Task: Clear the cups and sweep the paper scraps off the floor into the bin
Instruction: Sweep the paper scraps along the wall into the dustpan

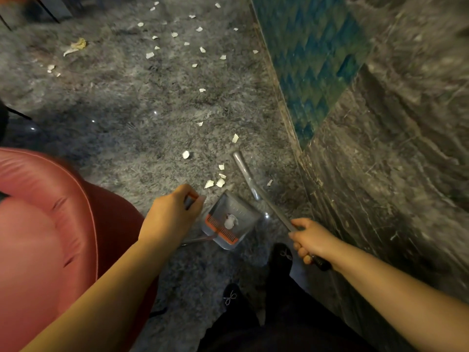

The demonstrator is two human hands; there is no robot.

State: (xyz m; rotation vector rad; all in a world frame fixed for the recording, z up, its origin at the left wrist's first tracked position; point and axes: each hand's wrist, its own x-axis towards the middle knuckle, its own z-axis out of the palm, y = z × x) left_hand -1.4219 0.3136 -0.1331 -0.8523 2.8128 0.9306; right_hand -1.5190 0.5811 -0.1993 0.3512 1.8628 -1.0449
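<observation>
My left hand (175, 214) grips the handle of a grey dustpan (232, 219) with an orange comb edge; the pan rests on the grey floor and holds a white crumpled scrap (230, 221). My right hand (311, 238) grips the handle of a broom, whose grey head (245, 174) lies on the floor just beyond the pan. White paper scraps (215, 182) lie right in front of the pan's mouth, and several more (175, 44) are scattered further away across the floor. No cups or bin are in view.
A pink armchair (43, 224) fills the lower left. A dark marble wall with a blue-green tiled panel (317, 72) runs along the right. A yellowish crumpled wad (77, 45) lies at far left. My black-socked feet (280, 257) stand behind the pan.
</observation>
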